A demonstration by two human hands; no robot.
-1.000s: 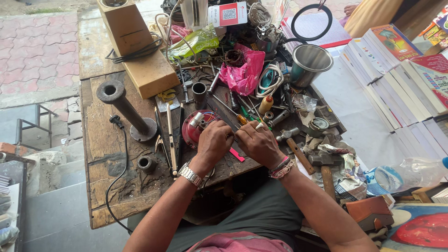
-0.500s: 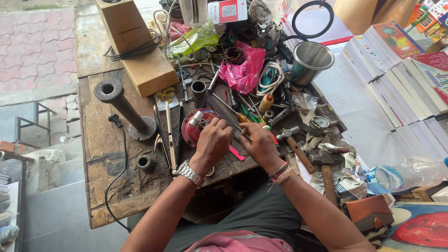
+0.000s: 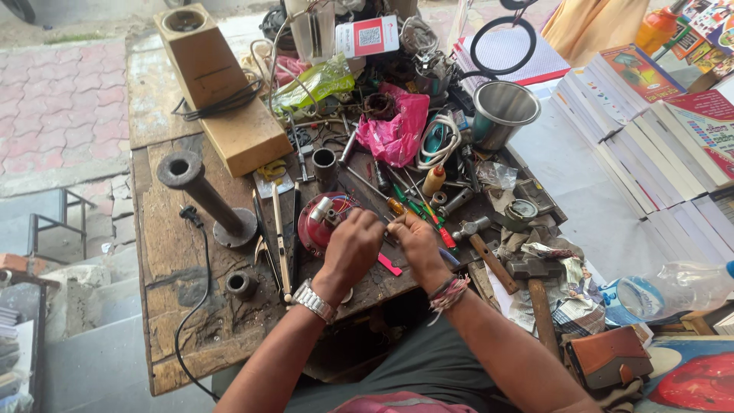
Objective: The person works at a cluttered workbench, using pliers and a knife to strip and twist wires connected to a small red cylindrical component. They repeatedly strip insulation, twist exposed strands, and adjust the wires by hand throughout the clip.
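My left hand [image 3: 353, 246], with a metal wristwatch, and my right hand [image 3: 417, 241], with thread bracelets, meet fingertip to fingertip over the middle of a worn wooden workbench [image 3: 164, 306]. Both are pinched on something small that the fingers hide. Just left of my left hand lies a red round part [image 3: 312, 227] with a metal piece and thin wires on it. An orange-handled screwdriver [image 3: 394, 205] lies just beyond my right fingertips. A pink strip [image 3: 390, 265] pokes out under my hands.
A metal pipe stand [image 3: 200, 195] and a wooden box [image 3: 218, 92] stand at the left. Pliers, a pink bag [image 3: 397, 130], a steel cup [image 3: 501, 113] and hammers [image 3: 527, 283] crowd the bench. Stacked books [image 3: 657, 130] lie to the right.
Both hands stay together at the same spot with only small finger movements. The camera view has shifted slightly.
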